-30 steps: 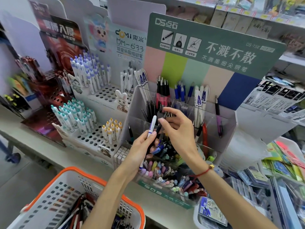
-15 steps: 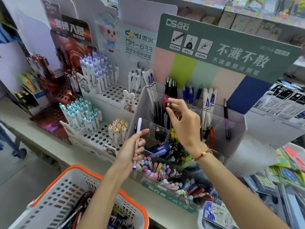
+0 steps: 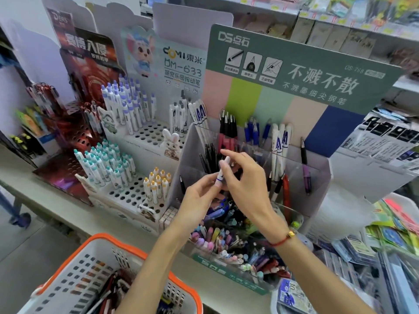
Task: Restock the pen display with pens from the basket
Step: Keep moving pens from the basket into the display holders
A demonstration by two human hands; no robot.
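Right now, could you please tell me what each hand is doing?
Left hand: holding the white pen by its lower part.
Right hand: fingers curled at the same pen's upper part, apparently pinching it.

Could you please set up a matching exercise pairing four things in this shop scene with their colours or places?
Things:
1. basket
2. white pen
3. bracelet
4. purple pen

Descriptions:
A. red, on the right wrist
B. held in both hands
C. orange-rimmed, bottom left
D. alone in the display's rightmost compartment

Pairs: 1-C, 2-B, 3-A, 4-D
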